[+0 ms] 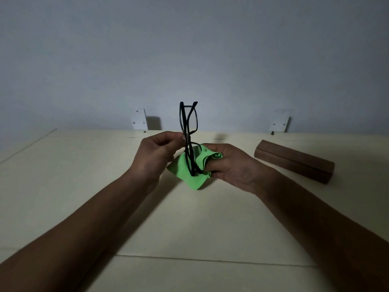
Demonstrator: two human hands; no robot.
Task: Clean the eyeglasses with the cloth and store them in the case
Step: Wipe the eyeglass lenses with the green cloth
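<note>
Head view: black eyeglasses held upright above the table, pinched at the middle by left hand. Right hand fingers closed on soft green cloth. Brown case nearby, shut. Probably light, easy to break; best held by the frame.

Dim room, plain pale grey wall, cream tabletop, two white metal brackets at the table's far edge
</note>
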